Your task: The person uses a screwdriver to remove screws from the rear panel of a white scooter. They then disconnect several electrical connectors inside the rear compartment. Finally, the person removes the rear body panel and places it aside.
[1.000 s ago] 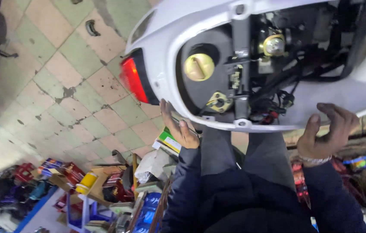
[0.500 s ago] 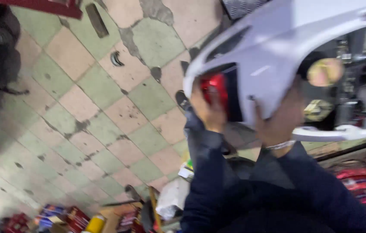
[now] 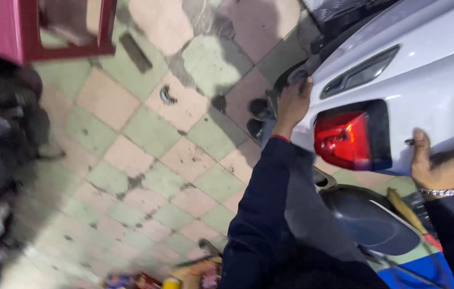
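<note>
A white scooter body panel (image 3: 425,69) with a red tail light (image 3: 343,138) fills the upper right. My left hand (image 3: 292,101) grips the panel's left edge beside the tail light. My right hand (image 3: 434,163), with a silver bracelet on its wrist, holds the panel's lower edge to the right of the tail light. Both my arms are in dark blue sleeves. The view is blurred.
A tiled floor (image 3: 146,155) of green and pink squares lies below. A red plastic stool (image 3: 39,29) stands at the top left. Dark bags (image 3: 2,139) sit along the left. A dark rounded scooter part (image 3: 371,219) lies under the panel. Small boxes (image 3: 146,281) crowd the bottom edge.
The white panel has moved right and turned, so its open inside no longer shows. My hands have shifted along its edges, now on either side of the tail light.
</note>
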